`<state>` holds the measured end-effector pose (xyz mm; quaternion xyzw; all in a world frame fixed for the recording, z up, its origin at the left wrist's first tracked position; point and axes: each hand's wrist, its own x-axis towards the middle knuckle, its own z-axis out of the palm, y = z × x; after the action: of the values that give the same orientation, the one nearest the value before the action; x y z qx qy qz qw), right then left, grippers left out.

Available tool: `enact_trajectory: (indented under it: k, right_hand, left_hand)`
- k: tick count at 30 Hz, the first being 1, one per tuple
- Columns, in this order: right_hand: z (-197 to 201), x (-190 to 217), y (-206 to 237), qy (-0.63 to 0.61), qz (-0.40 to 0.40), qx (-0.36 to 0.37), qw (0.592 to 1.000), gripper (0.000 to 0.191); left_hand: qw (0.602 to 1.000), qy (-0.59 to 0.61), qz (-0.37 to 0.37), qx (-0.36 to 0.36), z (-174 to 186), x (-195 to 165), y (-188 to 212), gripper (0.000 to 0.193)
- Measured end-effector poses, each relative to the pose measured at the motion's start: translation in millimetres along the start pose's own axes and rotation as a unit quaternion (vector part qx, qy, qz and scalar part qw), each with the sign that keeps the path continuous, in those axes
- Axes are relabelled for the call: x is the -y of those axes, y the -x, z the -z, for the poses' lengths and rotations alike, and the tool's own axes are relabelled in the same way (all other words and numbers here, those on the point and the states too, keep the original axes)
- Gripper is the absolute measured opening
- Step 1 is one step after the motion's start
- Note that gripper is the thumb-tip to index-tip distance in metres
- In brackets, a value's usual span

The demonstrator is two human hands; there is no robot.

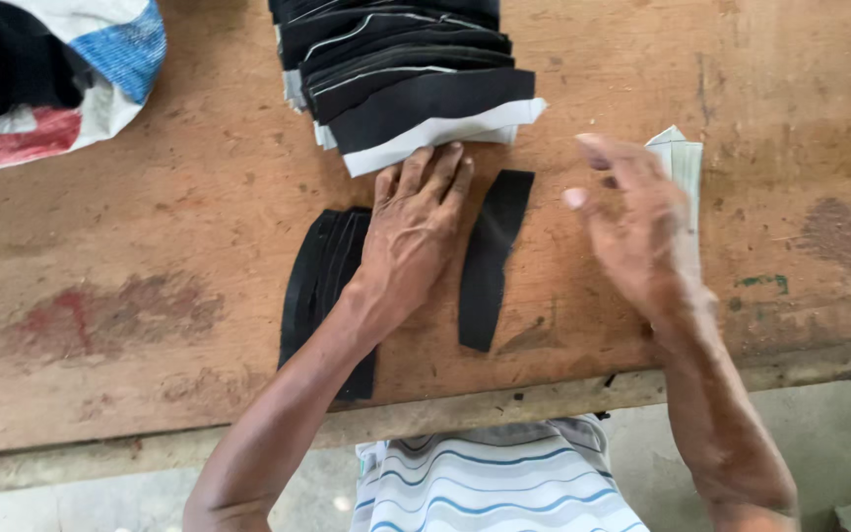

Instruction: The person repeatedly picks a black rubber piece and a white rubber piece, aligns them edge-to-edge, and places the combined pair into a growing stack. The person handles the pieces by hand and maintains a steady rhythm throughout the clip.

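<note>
The left hand (414, 232) lies flat and open, pressing curved black pieces (322, 286); the right hand (637, 232) hovers open at three o'clock, gripping nothing; pressing evenly would keep edges aligned.

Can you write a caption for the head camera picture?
Left hand flat on wooden table between curved black pieces; right hand raised.

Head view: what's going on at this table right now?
A person works at a worn wooden table with bare hands. The left hand lies flat, fingertips at the white edge of a fanned stack of black pieces. A small pile of curved black pieces lies under its wrist, and a single curved black piece beside it. The right hand hovers open, blurred, over a folded whitish piece. A woven sack sits at the far left corner.
</note>
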<state>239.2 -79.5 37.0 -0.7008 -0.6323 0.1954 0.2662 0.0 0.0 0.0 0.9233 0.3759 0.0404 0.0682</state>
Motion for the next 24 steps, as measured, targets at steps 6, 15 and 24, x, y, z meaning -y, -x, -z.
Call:
enact_trajectory:
  k: [6, 15, 24]
  right_hand:
    - [50.5, -26.3, 4.1, 0.050, -0.169, -0.014, 0.984, 0.033]
    - [28.5, -66.4, 0.9, 0.159, 0.040, -0.055, 0.985, 0.038]
    - [21.3, -69.4, 28.6, -0.052, 0.092, -0.114, 0.988, 0.015]
  left_hand:
    - [0.986, 0.136, -0.067, -0.065, 19.8, -23.2, -4.4, 0.049]
    - [0.928, 0.319, -0.155, -0.111, 16.8, -72.9, -61.8, 0.051]
    - [0.459, 0.839, 0.122, 0.268, -5.9, -100.6, -150.7, 0.050]
